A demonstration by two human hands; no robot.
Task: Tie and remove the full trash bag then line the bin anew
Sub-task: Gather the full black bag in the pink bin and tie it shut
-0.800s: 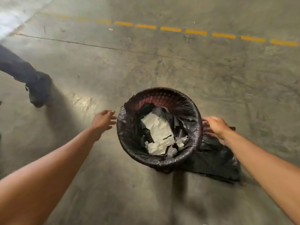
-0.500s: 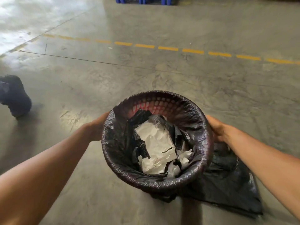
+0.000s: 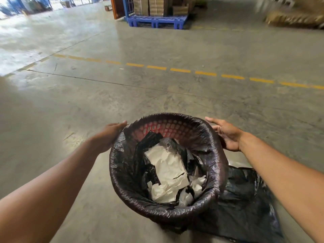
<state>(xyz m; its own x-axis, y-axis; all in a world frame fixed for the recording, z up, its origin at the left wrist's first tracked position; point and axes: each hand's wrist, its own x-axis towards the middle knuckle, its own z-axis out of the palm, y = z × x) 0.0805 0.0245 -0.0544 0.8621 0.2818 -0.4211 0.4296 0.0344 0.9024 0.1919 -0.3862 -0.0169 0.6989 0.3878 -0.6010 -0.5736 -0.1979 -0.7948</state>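
A round red mesh trash bin point(image 3: 163, 127) stands low in the head view, lined with a black trash bag point(image 3: 126, 165) folded over its rim. Crumpled white paper point(image 3: 168, 169) and black scraps fill it. My left hand point(image 3: 108, 135) clasps the bin's left rim, fingers curled over the bag's edge. On the right side of the bin, my right hand point(image 3: 228, 135) presses its palm against the wall, fingers spread along the rim. A second black bag point(image 3: 245, 199) lies flat on the floor, partly under the bin's right side.
Bare concrete floor point(image 3: 87, 106) surrounds the bin. A yellow dashed line point(image 3: 180, 70) crosses the floor beyond it. Far back stands a blue pallet point(image 3: 156, 21) stacked with cardboard boxes point(image 3: 149, 6). More blurred stacks sit at the top right.
Both hands closed in from either side and took hold of the bin. The view tilted upward, bringing the pallet in; another person's dark shoe at the left left the view.
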